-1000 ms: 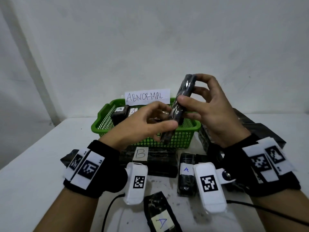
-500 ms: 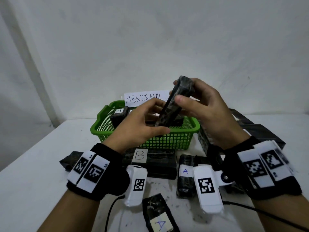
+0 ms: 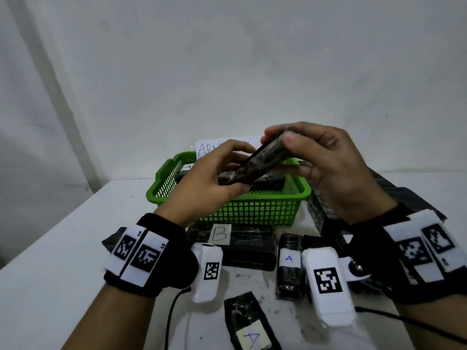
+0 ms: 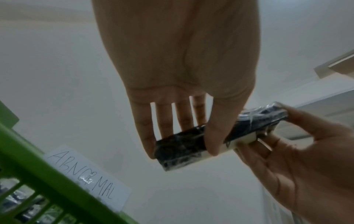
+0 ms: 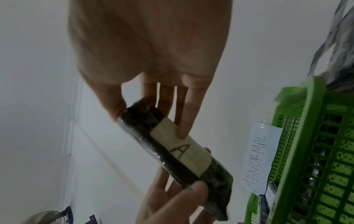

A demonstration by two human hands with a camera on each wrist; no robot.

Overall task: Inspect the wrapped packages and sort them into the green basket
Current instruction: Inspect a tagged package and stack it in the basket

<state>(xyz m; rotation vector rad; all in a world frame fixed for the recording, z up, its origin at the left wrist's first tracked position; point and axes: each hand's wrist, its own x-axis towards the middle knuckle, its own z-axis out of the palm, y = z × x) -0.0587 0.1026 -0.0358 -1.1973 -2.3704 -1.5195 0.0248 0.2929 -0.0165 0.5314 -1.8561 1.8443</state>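
Note:
Both hands hold one black wrapped package (image 3: 257,161) above the green basket (image 3: 252,210). My left hand (image 3: 227,173) pinches its lower end, thumb in front and fingers behind. My right hand (image 3: 285,142) pinches the upper end. In the right wrist view the package (image 5: 172,153) shows a pale label marked "A". The left wrist view shows the same package (image 4: 210,136) between my left thumb and fingers. Black wrapped packages lie inside the basket, mostly hidden by my hands.
A paper sign reading "ABNORMAL" (image 3: 217,147) stands behind the basket. On the table in front lie a package labelled "B" (image 3: 242,243), two labelled "A" (image 3: 289,266) (image 3: 250,327), and a dark stack (image 3: 404,195) at the right. The wall is close behind.
The held package has tilted from nearly upright to a flatter slant, and both hands have shifted their hold with it while staying above the basket.

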